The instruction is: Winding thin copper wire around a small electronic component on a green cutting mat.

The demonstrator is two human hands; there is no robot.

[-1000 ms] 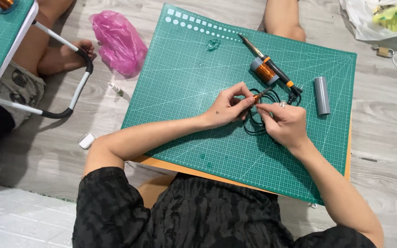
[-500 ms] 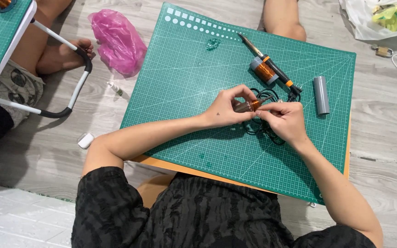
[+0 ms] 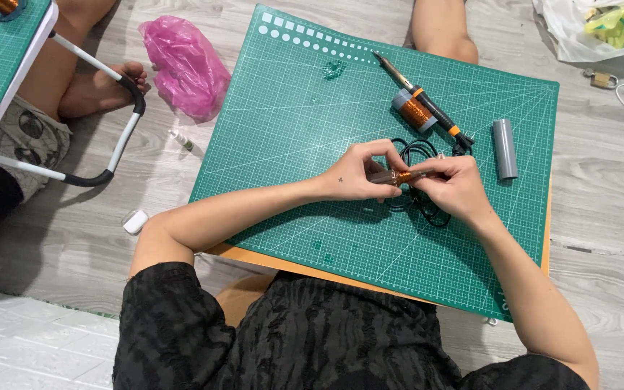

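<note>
Two hands meet right of the frame's centre, over the green mat [image 3: 283, 152]. The left hand [image 3: 355, 173] and the right hand [image 3: 453, 184] both pinch one small rod [image 3: 397, 176] wound with copper wire, held level between their fingertips, each from its own end. The fingers of both are pressed together on it. Under and behind the hands lies one coil of black cord [image 3: 417, 206], resting on the mat.

Above the hands, toward the upper middle of the frame, lies one soldering iron [image 3: 420, 97], its tip pointing up-left and its handle running down-right to the cord. One copper spool [image 3: 414, 110] sits touching the iron's left side. One grey tube [image 3: 504, 149] lies upright in the picture to the right of the hands, apart from them.

Off the mat, at upper left, lies one pink bag [image 3: 185, 65] on the wooden floor. Further left, one white-framed stand [image 3: 120, 144] with black grips reaches in beside another person's bare leg. One padlock [image 3: 601, 78] lies at upper right, near one white bag [image 3: 579, 32] holding yellow and green pieces.
</note>
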